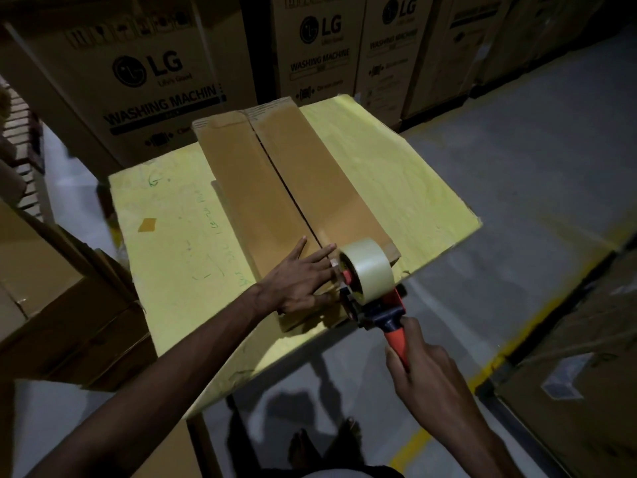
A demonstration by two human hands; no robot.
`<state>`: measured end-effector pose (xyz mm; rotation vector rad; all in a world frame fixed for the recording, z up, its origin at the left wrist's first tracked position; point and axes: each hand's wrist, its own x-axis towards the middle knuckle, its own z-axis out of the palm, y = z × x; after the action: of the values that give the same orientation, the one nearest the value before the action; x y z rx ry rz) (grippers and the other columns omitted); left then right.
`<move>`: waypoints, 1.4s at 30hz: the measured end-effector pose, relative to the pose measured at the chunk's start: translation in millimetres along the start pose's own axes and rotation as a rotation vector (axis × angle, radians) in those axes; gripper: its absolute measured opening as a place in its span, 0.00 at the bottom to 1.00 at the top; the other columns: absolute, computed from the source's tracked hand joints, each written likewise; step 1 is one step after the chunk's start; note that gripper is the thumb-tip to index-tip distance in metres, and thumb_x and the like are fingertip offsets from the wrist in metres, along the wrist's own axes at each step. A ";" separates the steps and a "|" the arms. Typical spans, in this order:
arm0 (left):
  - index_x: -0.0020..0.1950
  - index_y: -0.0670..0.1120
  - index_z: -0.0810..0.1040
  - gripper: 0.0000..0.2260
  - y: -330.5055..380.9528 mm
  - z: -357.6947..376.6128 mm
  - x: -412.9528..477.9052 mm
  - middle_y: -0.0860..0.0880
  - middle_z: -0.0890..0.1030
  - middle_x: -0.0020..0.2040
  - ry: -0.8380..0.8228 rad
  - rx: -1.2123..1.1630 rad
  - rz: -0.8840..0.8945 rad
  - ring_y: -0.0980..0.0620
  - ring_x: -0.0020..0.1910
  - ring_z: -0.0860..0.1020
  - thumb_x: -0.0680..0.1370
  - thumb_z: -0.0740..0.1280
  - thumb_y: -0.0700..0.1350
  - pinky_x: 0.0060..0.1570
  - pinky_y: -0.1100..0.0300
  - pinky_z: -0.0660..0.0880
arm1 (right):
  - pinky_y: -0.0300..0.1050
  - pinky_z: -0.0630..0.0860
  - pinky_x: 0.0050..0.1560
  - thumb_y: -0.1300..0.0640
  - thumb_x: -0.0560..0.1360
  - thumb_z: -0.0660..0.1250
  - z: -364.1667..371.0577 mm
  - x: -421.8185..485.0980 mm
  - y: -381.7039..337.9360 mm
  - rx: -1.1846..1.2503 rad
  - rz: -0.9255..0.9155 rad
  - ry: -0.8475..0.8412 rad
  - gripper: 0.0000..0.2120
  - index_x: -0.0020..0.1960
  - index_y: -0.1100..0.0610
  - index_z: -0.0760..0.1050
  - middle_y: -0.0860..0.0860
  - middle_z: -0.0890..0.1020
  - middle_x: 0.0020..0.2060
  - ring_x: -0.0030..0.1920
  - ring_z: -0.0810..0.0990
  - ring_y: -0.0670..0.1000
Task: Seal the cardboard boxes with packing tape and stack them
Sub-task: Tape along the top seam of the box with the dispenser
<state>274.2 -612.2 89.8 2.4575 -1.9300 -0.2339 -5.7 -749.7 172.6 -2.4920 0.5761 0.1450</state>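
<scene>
The cardboard box (275, 188), long and flat, lies on a yellow tabletop (165, 236), running from the near right edge to the far edge. Its two top flaps meet along a dark seam down its length.

At the far left, plain brown cartons (51, 298) stand on the floor beside the table. A small brown patch (147, 224) lies on the tabletop's left part, among green scribbles. The left hand (300, 281) rests flat on the near end of the box, fingers straight and spread, its fingertips reaching the seam. Just right of those fingers, a tape dispenser (375, 305) carrying a roll of clear tape (367, 270) sits at the near end of the box, by the seam. The right hand (424, 374) grips the dispenser's orange handle, fingers curled round it.

Behind the table stand large cartons printed "LG Washing Machine" (138, 81). A yellow line (517, 339) crosses the grey floor at right.
</scene>
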 end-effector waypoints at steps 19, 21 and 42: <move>0.83 0.63 0.40 0.25 18.1 4.4 -11.5 0.58 0.46 0.84 0.006 -0.070 -0.056 0.50 0.83 0.39 0.87 0.43 0.61 0.77 0.30 0.36 | 0.41 0.62 0.29 0.54 0.81 0.69 118.0 26.9 54.6 0.142 -0.006 0.342 0.21 0.69 0.51 0.64 0.46 0.76 0.34 0.30 0.76 0.51; 0.84 0.63 0.43 0.24 15.8 3.1 -10.6 0.58 0.45 0.84 0.003 -0.054 -0.036 0.50 0.83 0.40 0.87 0.42 0.60 0.76 0.28 0.38 | 0.40 0.66 0.32 0.55 0.81 0.69 124.2 23.4 59.6 0.145 -0.010 0.356 0.23 0.72 0.53 0.63 0.51 0.80 0.37 0.32 0.80 0.54; 0.85 0.59 0.42 0.27 19.3 9.9 -10.0 0.57 0.43 0.84 0.031 -0.030 -0.039 0.51 0.84 0.42 0.87 0.48 0.57 0.77 0.28 0.43 | 0.46 0.70 0.34 0.48 0.83 0.63 147.0 14.7 86.2 0.054 0.044 0.283 0.19 0.70 0.53 0.64 0.54 0.81 0.40 0.38 0.81 0.59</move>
<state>252.0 -606.4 83.0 2.4663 -1.8541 -0.2224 -26.6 -737.5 3.3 -2.4643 0.7400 -0.2082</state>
